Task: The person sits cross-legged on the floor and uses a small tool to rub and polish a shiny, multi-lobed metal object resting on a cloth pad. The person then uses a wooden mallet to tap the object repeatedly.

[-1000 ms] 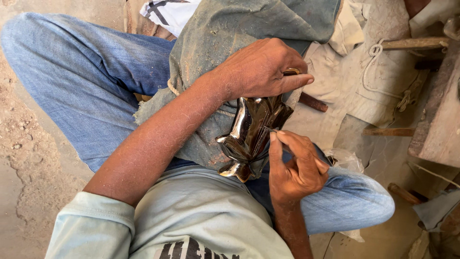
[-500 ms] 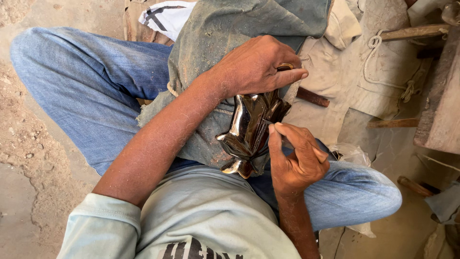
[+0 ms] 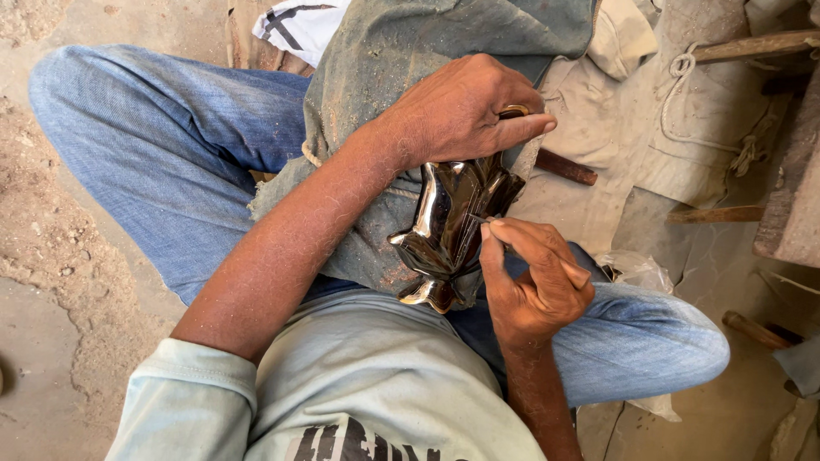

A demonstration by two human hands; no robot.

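Polished dark metal gleams between our hands: the left hand [image 3: 465, 111] wraps over the top of a shiny lobed vessel [image 3: 453, 226], pinning it to our lap, while the right hand [image 3: 534, 286] pinches a slim pointed tool [image 3: 489, 221], its tip touching the vessel's side. To work this well, we judge, the tip needs light, steady strokes and the upper grip must not slip. Under both hands lies a dusty grey cloth [image 3: 410, 51] over blue jeans [image 3: 171, 154]; beyond the right hand, wooden sticks [image 3: 565, 167] rest on pale sacking.
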